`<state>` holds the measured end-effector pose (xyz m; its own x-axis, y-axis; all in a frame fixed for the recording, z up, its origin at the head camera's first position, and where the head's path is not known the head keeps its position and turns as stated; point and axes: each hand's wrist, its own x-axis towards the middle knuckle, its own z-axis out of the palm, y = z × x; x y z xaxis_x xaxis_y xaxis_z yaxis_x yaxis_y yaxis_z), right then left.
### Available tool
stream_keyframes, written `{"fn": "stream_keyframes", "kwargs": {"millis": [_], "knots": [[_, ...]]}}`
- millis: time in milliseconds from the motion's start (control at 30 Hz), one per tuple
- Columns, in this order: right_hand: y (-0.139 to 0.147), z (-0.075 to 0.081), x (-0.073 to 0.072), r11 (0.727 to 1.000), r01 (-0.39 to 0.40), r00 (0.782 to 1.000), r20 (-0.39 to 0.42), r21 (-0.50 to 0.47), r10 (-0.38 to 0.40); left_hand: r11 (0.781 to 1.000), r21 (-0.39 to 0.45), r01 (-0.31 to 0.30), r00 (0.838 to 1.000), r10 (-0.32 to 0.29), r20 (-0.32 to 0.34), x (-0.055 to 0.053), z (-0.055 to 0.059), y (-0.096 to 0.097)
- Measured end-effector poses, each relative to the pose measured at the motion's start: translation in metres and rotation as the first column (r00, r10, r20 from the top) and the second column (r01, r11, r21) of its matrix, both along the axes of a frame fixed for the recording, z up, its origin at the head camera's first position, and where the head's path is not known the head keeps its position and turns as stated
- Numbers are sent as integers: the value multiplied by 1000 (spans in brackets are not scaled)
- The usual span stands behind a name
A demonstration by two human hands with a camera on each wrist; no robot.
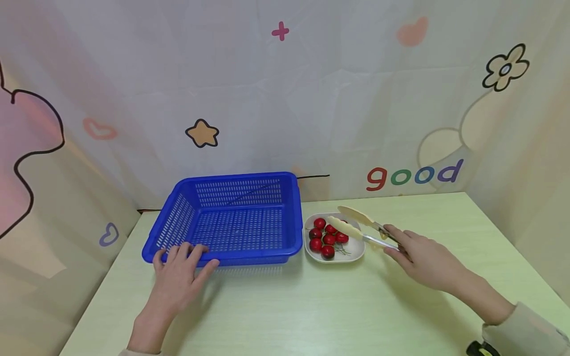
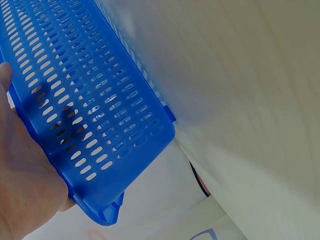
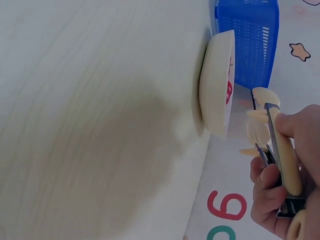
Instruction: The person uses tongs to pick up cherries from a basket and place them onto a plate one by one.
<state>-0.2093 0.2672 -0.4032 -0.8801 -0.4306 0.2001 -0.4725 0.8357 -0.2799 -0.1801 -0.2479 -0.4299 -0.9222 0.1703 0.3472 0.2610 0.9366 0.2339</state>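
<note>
My left hand [image 1: 176, 283] grips the near rim of a blue plastic basket [image 1: 254, 255] at its left end, fingers over the edge. In the left wrist view, the hand lies along the slotted basket wall [image 2: 100, 125], fingertips mostly hidden. My right hand [image 1: 429, 259] holds tongs [image 1: 346, 227] with cream tips and metal arms. The tips are spread apart above a small white dish [image 1: 355, 250], with nothing visibly between them. Several red cherries [image 1: 315, 244] lie in the dish, some partly covered by the tongs. In the right wrist view, fingers and thumb close around the tongs' handle [image 3: 285, 155].
The dish stands just right of the basket on a pale green table [image 1: 285, 311]. Green stems [image 1: 342, 248] lie in the dish. Behind the table hangs a printed curtain [image 1: 249, 89], close to the basket's back rim. A dark object [image 1: 481, 348] shows near the right sleeve.
</note>
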Motion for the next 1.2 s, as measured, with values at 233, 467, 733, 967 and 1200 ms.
{"fn": "stream_keyframes", "kwargs": {"millis": [233,467,733,967,1200], "knots": [[15,-11,-5,994,87,996,27,-63,-85,1000,4,-4,1000,4,2,1,0,0],[29,-23,-11,985,158,983,100,-64,-151,1000,0,-13,1000,13,12,2,1,0],[36,-35,-16,987,147,983,126,-70,-137,1000,-3,-11,1000,11,4,1,0,0],[37,-45,-20,986,149,982,132,-81,-137,1000,-3,-11,1000,11,5,0,-1,0],[39,-46,-22,982,174,977,138,-72,-163,1000,4,-11,1000,11,2,0,-1,1]]}}
